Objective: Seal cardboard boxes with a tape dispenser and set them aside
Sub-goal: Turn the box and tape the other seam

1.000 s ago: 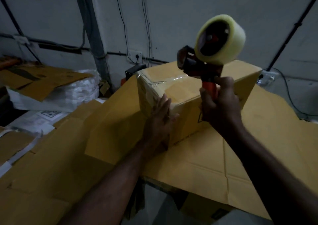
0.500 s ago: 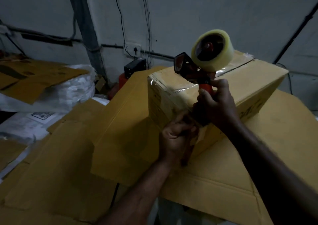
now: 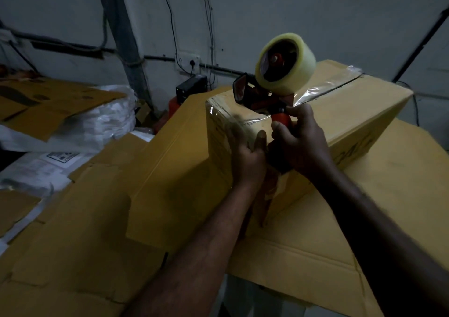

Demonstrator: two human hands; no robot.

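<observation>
Where the cardboard box (image 3: 345, 112) sits tilted on a spread of flattened cardboard sheets (image 3: 364, 207), we have both hands at its near corner. Our right hand (image 3: 303, 142) is curled round the orange handle of the tape dispenser (image 3: 262, 98), whose dark frame rests on the box's top near that corner. The tape roll (image 3: 285, 61) on it is a thick, pale yellowish, translucent ring round a red hub. Our left hand (image 3: 247, 154) lies with straight fingers pressed against the box's near side, thumb up beside the handle.

The box is smooth brown corrugated board with crisp edges. A glossy, wrinkled strip of clear tape (image 3: 328, 83) runs along its top seam and shines where it folds over the corner.

More creased brown sheets cover the surface to the left, next to a crumpled white plastic bundle (image 3: 107, 120) topped with cardboard. Behind stands a dim grey wall (image 3: 267, 13) with thin cables, a socket (image 3: 192, 61) and a small black device (image 3: 192, 88).
</observation>
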